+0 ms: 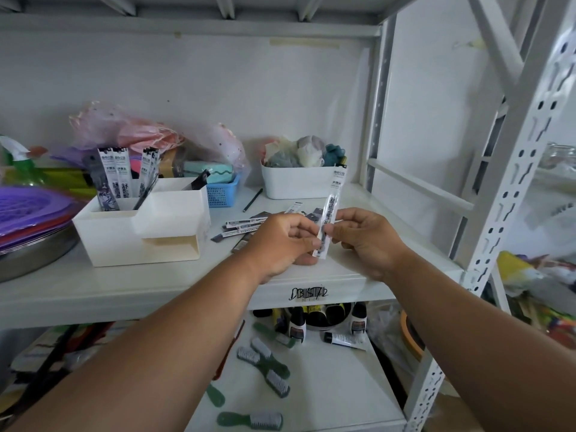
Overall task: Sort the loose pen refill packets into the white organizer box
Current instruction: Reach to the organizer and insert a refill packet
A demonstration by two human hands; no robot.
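A long clear refill packet (329, 210) with black print stands nearly upright above the shelf's front edge. My left hand (282, 240) and my right hand (363, 236) both pinch its lower part from either side. Behind my hands several loose refill packets (241, 226) lie in a pile on the white shelf. To the left stands the white organizer box (143, 232), with several packets (113, 179) upright in its back left compartment and one dark packet leaning in the right one.
A blue mesh basket (221, 193) and a white tub (296, 182) of soft items sit at the back. A pencil (253, 200) lies near the tub. Purple plates on a metal tray (28, 213) fill the left. Brushes and bottles lie on the shelf below.
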